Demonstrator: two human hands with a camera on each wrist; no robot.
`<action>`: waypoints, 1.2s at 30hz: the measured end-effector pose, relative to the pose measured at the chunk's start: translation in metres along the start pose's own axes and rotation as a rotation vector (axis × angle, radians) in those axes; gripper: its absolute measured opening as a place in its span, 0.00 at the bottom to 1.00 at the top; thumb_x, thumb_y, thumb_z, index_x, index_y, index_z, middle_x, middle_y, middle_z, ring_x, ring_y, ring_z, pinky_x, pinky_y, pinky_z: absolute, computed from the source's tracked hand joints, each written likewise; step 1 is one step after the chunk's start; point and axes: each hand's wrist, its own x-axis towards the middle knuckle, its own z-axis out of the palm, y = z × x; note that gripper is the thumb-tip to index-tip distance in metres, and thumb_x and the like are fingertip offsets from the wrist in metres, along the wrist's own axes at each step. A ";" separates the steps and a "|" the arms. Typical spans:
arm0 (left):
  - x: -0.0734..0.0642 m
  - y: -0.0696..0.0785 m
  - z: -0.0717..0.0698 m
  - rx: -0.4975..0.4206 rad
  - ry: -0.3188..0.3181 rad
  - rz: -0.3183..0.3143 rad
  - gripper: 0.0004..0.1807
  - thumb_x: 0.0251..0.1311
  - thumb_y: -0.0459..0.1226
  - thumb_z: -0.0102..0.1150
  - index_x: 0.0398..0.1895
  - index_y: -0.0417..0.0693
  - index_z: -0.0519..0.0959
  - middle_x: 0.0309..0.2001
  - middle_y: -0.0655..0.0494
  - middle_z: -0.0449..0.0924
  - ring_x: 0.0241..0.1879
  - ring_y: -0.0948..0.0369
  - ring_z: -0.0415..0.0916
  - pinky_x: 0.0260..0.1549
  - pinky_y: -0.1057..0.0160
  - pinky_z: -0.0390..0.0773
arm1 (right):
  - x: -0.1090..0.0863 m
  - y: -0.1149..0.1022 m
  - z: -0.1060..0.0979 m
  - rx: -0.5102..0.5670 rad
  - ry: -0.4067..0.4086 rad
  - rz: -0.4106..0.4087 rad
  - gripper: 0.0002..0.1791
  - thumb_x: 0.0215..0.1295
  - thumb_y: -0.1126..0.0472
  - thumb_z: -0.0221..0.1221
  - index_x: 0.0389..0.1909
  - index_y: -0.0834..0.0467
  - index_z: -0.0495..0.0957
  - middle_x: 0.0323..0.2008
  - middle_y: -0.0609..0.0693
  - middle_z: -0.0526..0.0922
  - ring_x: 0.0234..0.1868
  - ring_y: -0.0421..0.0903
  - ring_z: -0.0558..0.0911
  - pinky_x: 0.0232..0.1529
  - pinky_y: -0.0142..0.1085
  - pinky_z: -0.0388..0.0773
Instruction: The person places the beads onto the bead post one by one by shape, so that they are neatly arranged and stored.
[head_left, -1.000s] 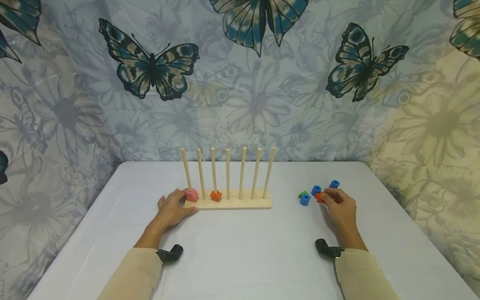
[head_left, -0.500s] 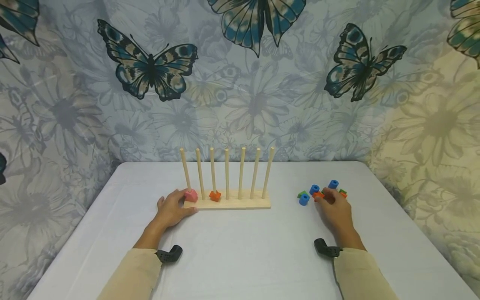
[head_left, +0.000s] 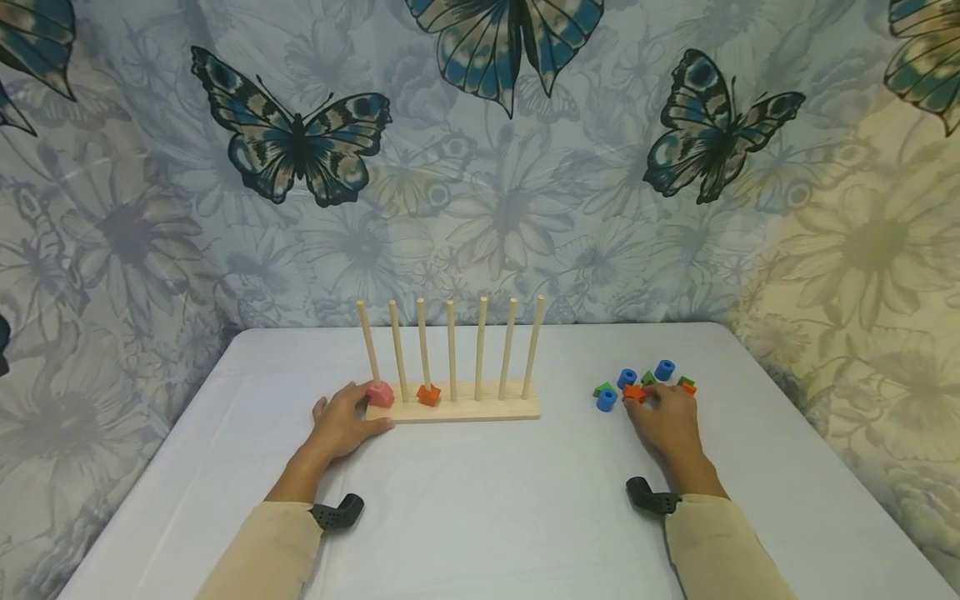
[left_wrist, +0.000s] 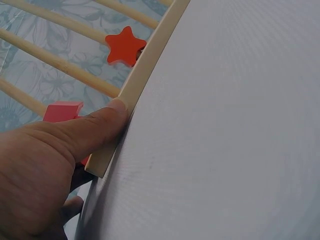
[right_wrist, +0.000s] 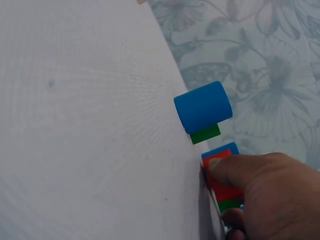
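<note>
My left hand (head_left: 345,425) grips the left end of a wooden peg rack (head_left: 480,408). In the left wrist view its thumb lies along the front of the base; the other fingers are mostly hidden. A pink bead (head_left: 380,394) sits at the foot of the leftmost peg, close to those fingers. An orange star bead (left_wrist: 126,46) is low on the third peg. Over at the right, my right hand (head_left: 671,421) pinches another orange star bead (head_left: 633,392) low at the table, thumb against its near side in the right wrist view.
Around the right hand lie blue cylinder beads (head_left: 607,400), green beads (head_left: 648,378) and another orange bead (head_left: 688,389). A blue cylinder (right_wrist: 203,106) stands out near the right wrist camera. The white table (head_left: 480,508) ends at a butterfly-patterned backdrop (head_left: 510,225).
My right hand has shifted a little left, onto the orange star bead, uncovering green and orange beads that it hid. The left hand keeps its grip on the rack.
</note>
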 end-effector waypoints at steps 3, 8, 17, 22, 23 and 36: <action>0.000 -0.001 0.000 -0.003 0.001 0.000 0.42 0.50 0.49 0.72 0.66 0.39 0.69 0.66 0.36 0.64 0.69 0.41 0.51 0.62 0.36 0.34 | -0.002 -0.002 -0.001 0.051 0.013 0.029 0.24 0.63 0.53 0.63 0.48 0.70 0.75 0.47 0.67 0.75 0.50 0.64 0.72 0.51 0.58 0.68; 0.000 -0.001 0.000 0.001 0.008 0.013 0.41 0.50 0.49 0.72 0.65 0.40 0.69 0.66 0.36 0.64 0.69 0.41 0.51 0.62 0.36 0.34 | -0.004 -0.005 -0.004 0.145 0.010 0.110 0.28 0.64 0.44 0.59 0.50 0.65 0.73 0.48 0.63 0.77 0.49 0.60 0.74 0.50 0.55 0.70; -0.001 0.001 -0.001 0.005 0.007 0.006 0.41 0.50 0.49 0.72 0.65 0.40 0.70 0.66 0.36 0.64 0.69 0.41 0.51 0.62 0.36 0.34 | -0.003 -0.011 -0.007 0.710 -0.004 0.218 0.18 0.68 0.59 0.59 0.51 0.64 0.67 0.49 0.61 0.77 0.40 0.50 0.85 0.42 0.36 0.80; -0.001 0.001 -0.001 0.000 0.009 0.011 0.40 0.50 0.49 0.72 0.65 0.40 0.70 0.66 0.37 0.65 0.69 0.41 0.52 0.62 0.36 0.34 | -0.002 -0.011 -0.015 1.333 -0.119 0.392 0.12 0.73 0.68 0.48 0.54 0.59 0.61 0.44 0.56 0.78 0.39 0.52 0.85 0.42 0.40 0.80; -0.001 0.000 0.000 -0.001 0.009 0.012 0.40 0.50 0.49 0.72 0.65 0.41 0.70 0.66 0.37 0.65 0.69 0.41 0.52 0.62 0.36 0.34 | -0.002 -0.010 -0.017 1.397 -0.136 0.422 0.13 0.73 0.68 0.45 0.55 0.58 0.60 0.45 0.54 0.78 0.41 0.53 0.85 0.43 0.40 0.80; 0.000 0.000 0.000 0.006 0.003 0.002 0.42 0.51 0.49 0.72 0.66 0.40 0.69 0.66 0.36 0.64 0.69 0.41 0.51 0.63 0.37 0.34 | 0.001 -0.017 -0.019 1.288 -0.140 0.534 0.30 0.74 0.59 0.50 0.72 0.62 0.56 0.43 0.53 0.77 0.36 0.47 0.84 0.42 0.40 0.80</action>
